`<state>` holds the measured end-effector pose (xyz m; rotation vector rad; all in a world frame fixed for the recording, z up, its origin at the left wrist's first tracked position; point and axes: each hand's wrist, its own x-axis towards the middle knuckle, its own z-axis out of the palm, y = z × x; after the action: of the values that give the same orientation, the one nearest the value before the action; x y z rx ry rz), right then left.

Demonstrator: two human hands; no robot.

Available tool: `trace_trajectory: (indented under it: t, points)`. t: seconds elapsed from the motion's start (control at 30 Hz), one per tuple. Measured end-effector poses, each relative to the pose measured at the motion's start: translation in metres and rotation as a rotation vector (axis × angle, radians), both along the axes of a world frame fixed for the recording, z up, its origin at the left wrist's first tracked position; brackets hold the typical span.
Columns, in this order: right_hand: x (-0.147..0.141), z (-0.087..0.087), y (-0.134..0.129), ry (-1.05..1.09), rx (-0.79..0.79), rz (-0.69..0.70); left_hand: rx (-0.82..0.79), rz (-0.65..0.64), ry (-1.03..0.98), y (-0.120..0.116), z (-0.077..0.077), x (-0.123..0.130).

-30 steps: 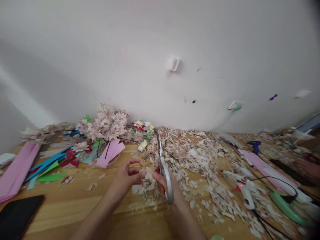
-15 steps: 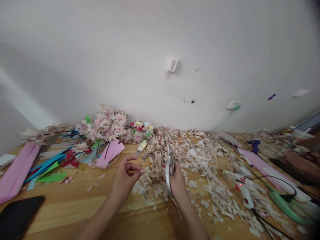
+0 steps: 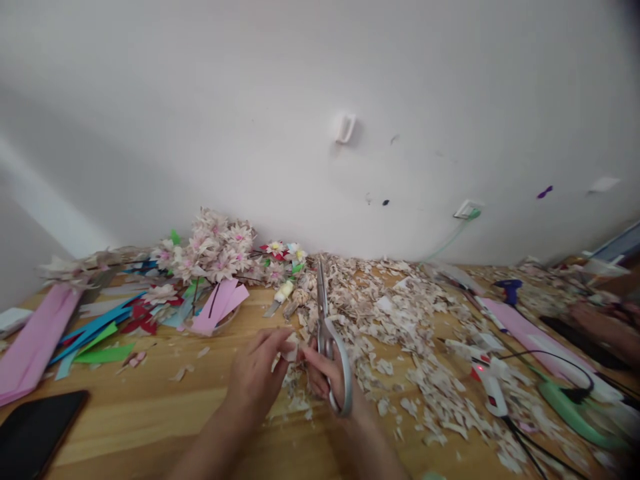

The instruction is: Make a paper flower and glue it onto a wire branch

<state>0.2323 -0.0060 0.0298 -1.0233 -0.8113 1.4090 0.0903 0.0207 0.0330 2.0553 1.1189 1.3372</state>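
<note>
My left hand (image 3: 257,377) pinches a small pale paper scrap (image 3: 289,349) between thumb and fingers, close to the scissors. My right hand (image 3: 327,380) is shut on the grey handles of long silver scissors (image 3: 323,327), whose blades point up and away from me. The blades stand just beyond the scrap. Below and around my hands, a wide drift of cream and pink paper shavings (image 3: 375,333) covers the wooden table (image 3: 150,407).
Pink-tipped paper flowers (image 3: 213,250) and strips of pink, blue and green paper (image 3: 93,327) lie to the left, and a black phone (image 3: 35,433) lies at the near left. To the right are a white glue gun (image 3: 493,390), a blue glue gun (image 3: 510,290) and another person's forearm (image 3: 607,330).
My hands have drawn closer together, with the left hand moving right and bringing the scrap to the scissors. The scissors have swung from a tilted position to nearly upright.
</note>
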Motion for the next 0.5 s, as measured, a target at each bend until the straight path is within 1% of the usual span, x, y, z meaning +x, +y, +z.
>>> trace_trajectory:
  t: [0.17, 0.2, 0.23, 0.27, 0.3, 0.33, 0.37, 0.43, 0.5]
  points:
    - [-0.003, -0.007, 0.002, 0.034, -0.013, -0.02, 0.356, -0.076, 0.086, 0.005, -0.017, 0.001]
    - [-0.002, -0.008, 0.002, 0.036, -0.013, -0.027, 0.404, -0.098, 0.094, 0.006, -0.019, 0.002]
    - [-0.001, -0.01, 0.003, 0.036, -0.018, -0.035, 0.418, -0.112, 0.098, 0.007, -0.021, 0.003]
    - [0.001, -0.012, 0.004, 0.031, -0.024, -0.042, 0.384, -0.114, 0.094, 0.007, -0.022, 0.004]
    - [0.003, -0.014, 0.005, 0.019, -0.019, -0.059, 0.301, -0.104, 0.073, 0.008, -0.021, 0.006]
    - [0.005, -0.016, 0.006, -0.002, -0.006, -0.079, 0.183, -0.085, 0.02, 0.008, -0.02, 0.007]
    - [0.007, -0.017, 0.007, -0.032, 0.014, -0.099, 0.027, -0.071, -0.06, 0.009, -0.018, 0.008]
    - [0.011, -0.018, 0.008, -0.112, 0.057, -0.095, -0.378, -0.094, -0.272, 0.011, -0.011, 0.008]
    - [0.014, -0.017, 0.01, -0.196, 0.08, -0.042, -0.798, -0.181, -0.488, 0.012, -0.002, 0.007]
